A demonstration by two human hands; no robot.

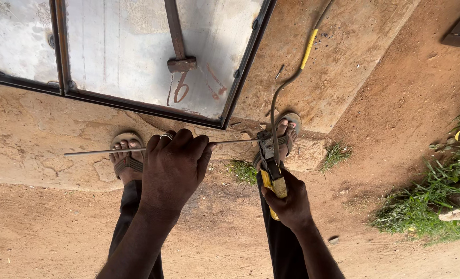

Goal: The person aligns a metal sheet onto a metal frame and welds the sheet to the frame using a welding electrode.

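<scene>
2 hands work here: my left hand (174, 164) is closed around a thin rod (98, 151), held level above the ground; my right hand (287, 199) grips the holder (269, 161) clamping its tip. The rod looks light, stiff, best held mid-length.

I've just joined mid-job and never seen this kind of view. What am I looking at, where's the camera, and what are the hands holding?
There is no machine here: a person works with bare hands, and the one camera sits on their head, looking straight down. The left hand grips a thin metal rod that lies level across the view. The right hand holds a yellow-handled clamp tool whose head meets the rod's right end; a cable runs up from it. Below are sandalled feet on a concrete slab and bare dirt. A metal-framed panel lies just ahead.
</scene>
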